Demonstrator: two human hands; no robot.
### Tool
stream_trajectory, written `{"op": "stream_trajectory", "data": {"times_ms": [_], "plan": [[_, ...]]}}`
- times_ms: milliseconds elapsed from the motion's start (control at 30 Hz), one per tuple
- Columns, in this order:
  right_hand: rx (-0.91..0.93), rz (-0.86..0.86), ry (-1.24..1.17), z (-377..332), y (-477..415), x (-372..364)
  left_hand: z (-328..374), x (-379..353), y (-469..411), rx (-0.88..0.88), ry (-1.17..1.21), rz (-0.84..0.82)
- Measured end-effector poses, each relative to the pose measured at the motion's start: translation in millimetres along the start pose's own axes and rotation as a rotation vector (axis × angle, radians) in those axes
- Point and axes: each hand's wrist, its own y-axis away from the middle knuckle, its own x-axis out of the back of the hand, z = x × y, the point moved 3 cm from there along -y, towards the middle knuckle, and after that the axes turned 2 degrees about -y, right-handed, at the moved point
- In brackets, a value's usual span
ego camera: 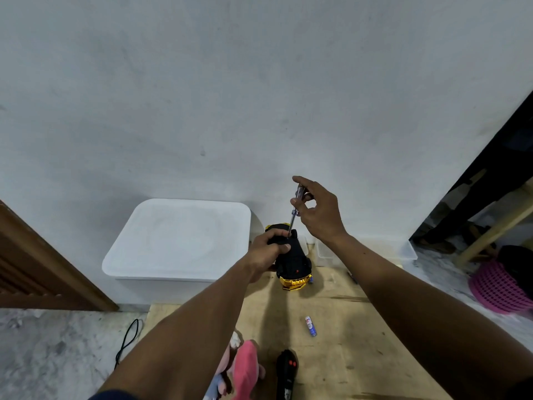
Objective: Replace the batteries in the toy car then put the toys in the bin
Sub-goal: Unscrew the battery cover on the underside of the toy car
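A black and gold toy car (pixel 294 265) lies upside down over the wooden board (pixel 340 342), gold end towards me. My left hand (pixel 266 252) grips its far end. My right hand (pixel 315 210) pinches the clear handle of a screwdriver (pixel 294 213) held upright, its tip on the car's underside beside my left thumb. A blue and white battery (pixel 311 326) rests loose on the board. A black remote control (pixel 286 373) with red buttons and a pink plush toy (pixel 245 368) are near the bottom edge.
A white bin with its lid on (pixel 178 241) stands against the wall to the left of the car. A clear plastic tray (pixel 366 252) sits behind my right forearm. A pink basket (pixel 499 290) is at the right, a black cable (pixel 128 342) on the floor at the left.
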Motion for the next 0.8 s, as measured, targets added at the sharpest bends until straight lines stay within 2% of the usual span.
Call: {"op": "stream_trajectory", "data": {"times_ms": [100, 433, 800], "plan": [[-0.045, -0.01, 0.003, -2, 0, 1, 0, 0, -1, -0.012, -0.005, 0.012], [-0.069, 0.192, -0.065, -5, 2, 4, 1, 6, 0, -0.013, 0.024, 0.067], [-0.048, 0.116, -0.152, -16, 2, -3, -1, -4, -4, -0.018, 0.02, 0.058]]}}
